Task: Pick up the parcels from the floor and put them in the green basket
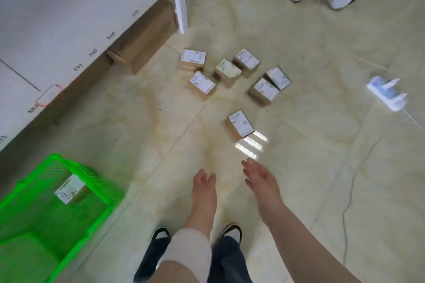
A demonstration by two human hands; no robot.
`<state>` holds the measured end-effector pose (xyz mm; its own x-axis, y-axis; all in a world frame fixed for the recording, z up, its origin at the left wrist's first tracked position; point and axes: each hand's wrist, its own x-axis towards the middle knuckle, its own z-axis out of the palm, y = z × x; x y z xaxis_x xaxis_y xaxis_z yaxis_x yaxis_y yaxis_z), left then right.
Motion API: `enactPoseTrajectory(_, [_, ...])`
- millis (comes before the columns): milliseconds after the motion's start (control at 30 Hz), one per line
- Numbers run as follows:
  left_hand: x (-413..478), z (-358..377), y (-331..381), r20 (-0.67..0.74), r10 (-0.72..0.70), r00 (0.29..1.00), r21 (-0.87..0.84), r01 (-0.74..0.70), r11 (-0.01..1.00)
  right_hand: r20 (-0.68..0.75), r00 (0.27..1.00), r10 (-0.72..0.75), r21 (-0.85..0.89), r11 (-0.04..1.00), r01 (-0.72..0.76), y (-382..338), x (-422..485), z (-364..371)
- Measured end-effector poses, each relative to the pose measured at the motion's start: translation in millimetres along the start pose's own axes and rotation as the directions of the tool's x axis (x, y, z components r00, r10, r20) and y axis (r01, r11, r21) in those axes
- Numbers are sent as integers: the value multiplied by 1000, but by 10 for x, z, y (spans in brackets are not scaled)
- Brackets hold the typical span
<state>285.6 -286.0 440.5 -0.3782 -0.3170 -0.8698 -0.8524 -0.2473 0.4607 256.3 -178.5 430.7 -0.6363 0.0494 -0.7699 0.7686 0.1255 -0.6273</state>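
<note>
Head view: parcels (240,124) scattered on glossy tiled floor (322,167) beside shelving (57,18).

basket (96,181) stood on the floor (310,167) at lower left, one parcel (70,188) inside | shelf (57,18) behind it at upper left, big box (147,37) beneath | seven parcels lay ahead: six clustered (226,71), one nearer (240,124) | power strip (386,94) far right | both hands (203,182) before the nearest parcel

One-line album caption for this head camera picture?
Empty hands reach toward seven floor parcels; one parcel lies in green basket.
</note>
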Motion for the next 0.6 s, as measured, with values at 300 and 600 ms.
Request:
enactPoseTrajectory(300, [-44, 1646, 1199, 93, 73, 993, -109, -63, 992, -40, 998, -51, 68, 996, 54, -1081, 813, -1205])
enactPoseTrajectory(600, [512, 2947, 2008, 80, 76, 994, -27, -74, 997, -72, 997, 11, 83, 997, -5, -1900, 1991, -2218])
